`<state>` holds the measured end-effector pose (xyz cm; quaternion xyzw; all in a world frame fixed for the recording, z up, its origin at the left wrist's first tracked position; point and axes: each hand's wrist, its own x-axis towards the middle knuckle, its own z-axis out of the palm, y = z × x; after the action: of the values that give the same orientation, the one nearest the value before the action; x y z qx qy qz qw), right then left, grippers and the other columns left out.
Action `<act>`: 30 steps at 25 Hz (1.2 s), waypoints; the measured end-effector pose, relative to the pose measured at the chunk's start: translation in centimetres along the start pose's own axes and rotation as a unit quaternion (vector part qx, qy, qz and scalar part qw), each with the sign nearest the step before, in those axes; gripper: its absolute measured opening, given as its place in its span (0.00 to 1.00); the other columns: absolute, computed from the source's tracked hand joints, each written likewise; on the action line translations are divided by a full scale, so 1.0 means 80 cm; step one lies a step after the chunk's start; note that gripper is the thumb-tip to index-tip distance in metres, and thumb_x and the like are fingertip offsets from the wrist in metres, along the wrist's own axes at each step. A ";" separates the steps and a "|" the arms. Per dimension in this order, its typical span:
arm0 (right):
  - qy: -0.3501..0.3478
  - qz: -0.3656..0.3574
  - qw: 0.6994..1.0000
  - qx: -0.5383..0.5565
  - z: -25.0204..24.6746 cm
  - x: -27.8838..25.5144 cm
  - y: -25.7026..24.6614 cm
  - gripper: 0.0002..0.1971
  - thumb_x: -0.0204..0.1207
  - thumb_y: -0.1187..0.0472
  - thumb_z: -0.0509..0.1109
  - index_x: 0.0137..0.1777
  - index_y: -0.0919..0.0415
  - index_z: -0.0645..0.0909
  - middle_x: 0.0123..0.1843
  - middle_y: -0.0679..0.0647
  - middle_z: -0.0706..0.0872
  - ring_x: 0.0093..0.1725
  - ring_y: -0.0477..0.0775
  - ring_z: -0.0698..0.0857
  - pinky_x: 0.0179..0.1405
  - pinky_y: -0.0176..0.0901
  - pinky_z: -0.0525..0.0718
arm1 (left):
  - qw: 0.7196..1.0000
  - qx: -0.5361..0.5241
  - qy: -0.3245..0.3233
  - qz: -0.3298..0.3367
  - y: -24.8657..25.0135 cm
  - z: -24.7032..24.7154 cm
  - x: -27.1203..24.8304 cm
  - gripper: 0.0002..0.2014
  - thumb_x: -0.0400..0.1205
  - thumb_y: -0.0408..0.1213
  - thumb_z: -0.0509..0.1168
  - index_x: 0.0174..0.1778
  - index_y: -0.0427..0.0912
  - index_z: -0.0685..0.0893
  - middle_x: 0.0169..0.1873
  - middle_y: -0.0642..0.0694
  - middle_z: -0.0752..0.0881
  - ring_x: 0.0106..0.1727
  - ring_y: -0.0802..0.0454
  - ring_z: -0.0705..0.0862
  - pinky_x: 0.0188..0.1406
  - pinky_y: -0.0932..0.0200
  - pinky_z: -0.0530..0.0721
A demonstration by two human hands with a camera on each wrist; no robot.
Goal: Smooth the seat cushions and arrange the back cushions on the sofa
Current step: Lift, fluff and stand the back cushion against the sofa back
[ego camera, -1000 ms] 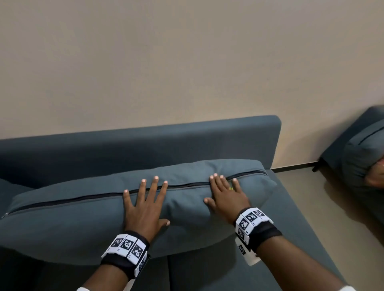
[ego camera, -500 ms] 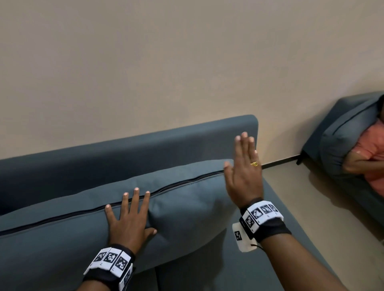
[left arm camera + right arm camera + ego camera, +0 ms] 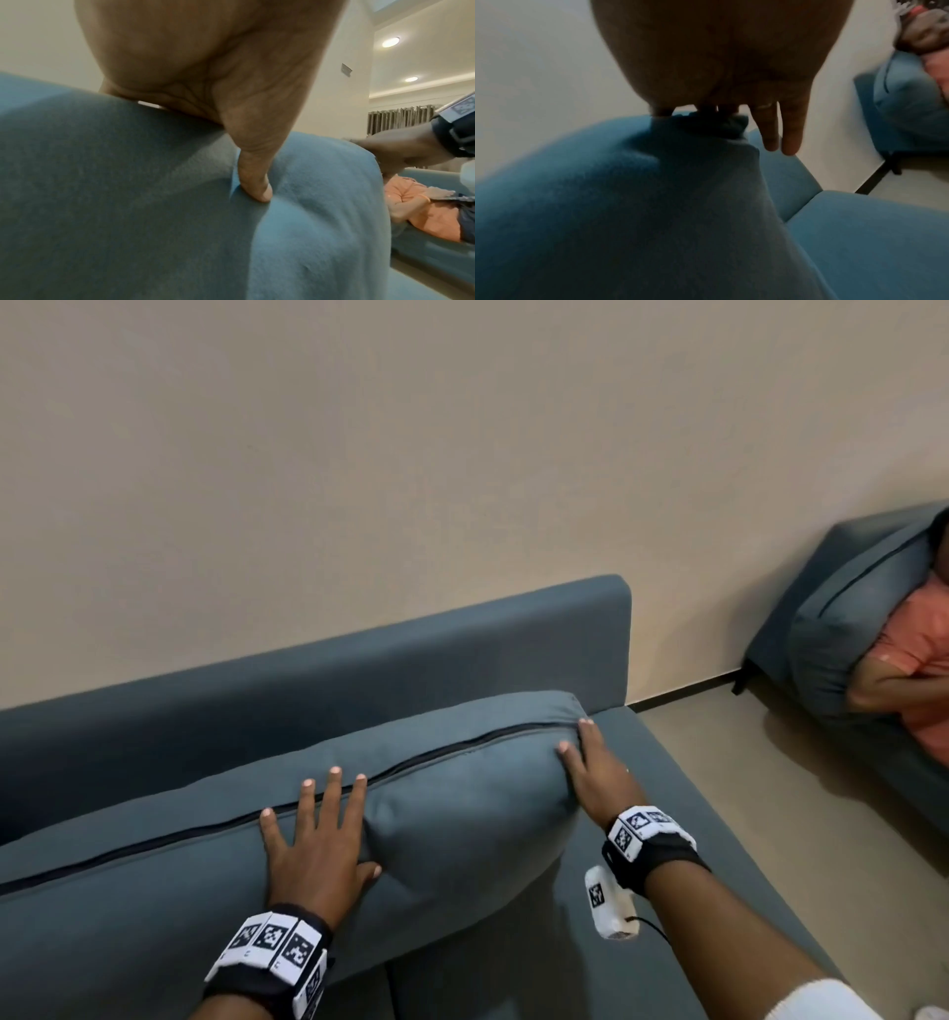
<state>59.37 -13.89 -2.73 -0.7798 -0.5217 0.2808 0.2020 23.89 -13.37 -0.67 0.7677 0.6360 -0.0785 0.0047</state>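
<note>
The back cushion (image 3: 452,819) lies slumped against the sofa backrest (image 3: 359,660), its zip seam up; the left hand (image 3: 318,845) presses flat on it with straight, spread fingers, thumb dimpling the fabric; the right hand (image 3: 595,773) lies straight-fingered against its end. Best to hold the middle steady and nudge the end inward evenly, then pat out the dent.

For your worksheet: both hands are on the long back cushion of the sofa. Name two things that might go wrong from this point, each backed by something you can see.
1. The left hand presses a dent into the back cushion; the crease beside its thumb may stay.
2. The right hand pushes on the cushion's end corner, which looks bunched in the right wrist view; the cushion may slide left or end up misshapen against the backrest.
</note>
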 end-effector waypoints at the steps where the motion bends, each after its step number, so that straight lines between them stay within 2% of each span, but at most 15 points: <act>1: 0.052 0.016 0.996 0.064 -0.004 0.010 0.002 0.36 0.84 0.32 0.53 0.88 0.48 0.54 0.86 0.58 0.68 0.79 0.67 0.74 0.76 0.58 0.71 | 1.000 -0.008 -0.012 -0.013 0.004 -0.002 -0.001 0.58 0.74 0.69 0.68 0.88 0.53 0.36 0.88 0.44 0.35 0.88 0.36 0.38 0.78 0.17 0.46; 2: 0.084 0.039 0.989 0.116 -0.009 0.014 -0.002 0.36 0.84 0.36 0.58 0.88 0.50 0.56 0.83 0.59 0.72 0.79 0.68 0.74 0.76 0.58 0.71 | 0.999 -0.015 -0.033 -0.023 0.009 -0.006 0.000 0.61 0.71 0.72 0.67 0.87 0.51 0.35 0.87 0.42 0.34 0.88 0.34 0.37 0.79 0.18 0.43; 4: 0.077 0.099 0.966 0.225 -0.014 0.019 -0.002 0.38 0.80 0.37 0.68 0.84 0.56 0.64 0.79 0.58 0.77 0.76 0.68 0.77 0.76 0.61 0.74 | 0.998 -0.032 -0.053 -0.027 0.022 -0.015 0.004 0.67 0.65 0.81 0.62 0.87 0.49 0.34 0.87 0.38 0.36 0.87 0.34 0.36 0.78 0.21 0.41; 6: 0.044 0.125 0.937 0.323 -0.001 0.023 0.003 0.22 0.79 0.42 0.73 0.63 0.59 0.83 0.60 0.56 0.88 0.62 0.63 0.85 0.67 0.64 0.82 | 0.998 -0.047 -0.048 -0.009 0.043 -0.022 0.010 0.69 0.62 0.84 0.60 0.87 0.48 0.34 0.88 0.39 0.37 0.88 0.36 0.37 0.80 0.20 0.44; 7: 0.054 0.127 0.931 0.338 0.007 0.025 0.008 0.17 0.79 0.46 0.74 0.50 0.61 0.86 0.48 0.56 0.89 0.52 0.60 0.86 0.61 0.65 0.84 | 0.998 -0.052 -0.044 0.005 0.053 -0.023 0.012 0.69 0.62 0.84 0.60 0.87 0.47 0.33 0.88 0.40 0.36 0.88 0.37 0.37 0.79 0.19 0.45; 9: 0.114 0.115 0.934 0.318 0.015 0.030 0.018 0.23 0.73 0.43 0.72 0.37 0.66 0.82 0.34 0.57 0.83 0.39 0.56 0.80 0.50 0.68 0.86 | 0.998 -0.049 -0.045 0.016 0.068 -0.022 0.012 0.69 0.64 0.81 0.63 0.85 0.49 0.28 0.87 0.40 0.35 0.88 0.37 0.38 0.77 0.16 0.47; 12: 0.171 0.065 0.927 0.327 0.017 0.031 0.009 0.27 0.65 0.35 0.67 0.40 0.63 0.82 0.31 0.58 0.85 0.34 0.55 0.79 0.44 0.70 0.86 | 0.999 -0.043 -0.011 0.010 0.054 -0.023 0.011 0.65 0.68 0.78 0.64 0.84 0.56 0.25 0.88 0.39 0.41 0.88 0.36 0.44 0.75 0.16 0.50; 15: 0.180 -0.001 0.909 0.376 0.011 0.013 -0.031 0.26 0.69 0.36 0.68 0.43 0.63 0.85 0.35 0.60 0.88 0.37 0.55 0.81 0.42 0.67 0.87 | 0.998 -0.044 0.043 0.011 0.021 -0.028 0.003 0.55 0.70 0.73 0.67 0.88 0.60 0.44 0.85 0.35 0.61 0.84 0.32 0.63 0.68 0.13 0.62; 17: 0.191 -0.056 0.884 0.423 0.001 -0.004 -0.070 0.27 0.71 0.36 0.71 0.37 0.64 0.81 0.30 0.55 0.79 0.34 0.53 0.74 0.34 0.59 0.78 | 0.996 -0.050 0.065 0.021 0.001 -0.037 -0.005 0.44 0.76 0.62 0.69 0.86 0.64 0.55 0.82 0.36 0.69 0.79 0.31 0.72 0.63 0.13 0.69; 20: 0.205 -0.158 0.870 0.419 -0.033 -0.035 -0.162 0.32 0.73 0.35 0.74 0.32 0.65 0.71 0.28 0.52 0.68 0.32 0.54 0.66 0.30 0.58 0.70 | 0.983 -0.117 0.139 0.003 -0.043 -0.080 -0.016 0.34 0.84 0.49 0.63 0.85 0.64 0.57 0.85 0.42 0.65 0.82 0.34 0.68 0.67 0.15 0.69; 23: 0.243 -0.259 0.856 0.377 -0.082 -0.077 -0.272 0.25 0.79 0.47 0.71 0.30 0.63 0.68 0.27 0.50 0.65 0.31 0.54 0.63 0.27 0.64 0.65 | 0.948 -0.242 0.207 -0.009 -0.094 -0.131 -0.031 0.30 0.89 0.43 0.57 0.86 0.65 0.54 0.88 0.47 0.57 0.87 0.41 0.58 0.77 0.23 0.61; 26: 0.292 -0.346 0.819 0.354 -0.139 -0.133 -0.385 0.22 0.80 0.51 0.70 0.29 0.61 0.70 0.28 0.49 0.64 0.32 0.52 0.63 0.29 0.60 0.62 | 0.873 -0.375 0.312 0.028 -0.124 -0.179 -0.055 0.29 0.89 0.45 0.57 0.85 0.67 0.56 0.87 0.48 0.60 0.87 0.48 0.60 0.82 0.34 0.64; 28: 0.316 -0.399 0.806 0.302 -0.155 -0.180 -0.454 0.20 0.80 0.53 0.70 0.30 0.62 0.72 0.27 0.46 0.63 0.32 0.49 0.63 0.31 0.53 0.62 | 0.831 -0.451 0.322 0.038 -0.141 -0.184 -0.079 0.30 0.89 0.43 0.61 0.83 0.68 0.56 0.86 0.50 0.61 0.85 0.53 0.62 0.83 0.53 0.62; 29: 0.332 -0.422 0.806 0.247 -0.151 -0.201 -0.481 0.19 0.81 0.52 0.70 0.32 0.61 0.74 0.25 0.46 0.65 0.31 0.49 0.65 0.32 0.50 0.63 | 0.816 -0.485 0.311 0.041 -0.150 -0.180 -0.091 0.32 0.87 0.44 0.64 0.83 0.68 0.56 0.86 0.53 0.61 0.85 0.56 0.62 0.83 0.56 0.62; 30: 0.342 -0.435 0.813 0.181 -0.138 -0.223 -0.503 0.18 0.81 0.51 0.69 0.33 0.61 0.75 0.24 0.48 0.69 0.30 0.50 0.68 0.32 0.50 0.65 | 0.804 -0.514 0.296 0.047 -0.160 -0.173 -0.101 0.35 0.85 0.46 0.68 0.83 0.68 0.56 0.86 0.56 0.61 0.85 0.59 0.61 0.84 0.54 0.63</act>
<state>33.05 -15.62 34.16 -0.4663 -0.6432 -0.0322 0.6064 11.50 -17.33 15.23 0.6680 0.5169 0.4910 0.2135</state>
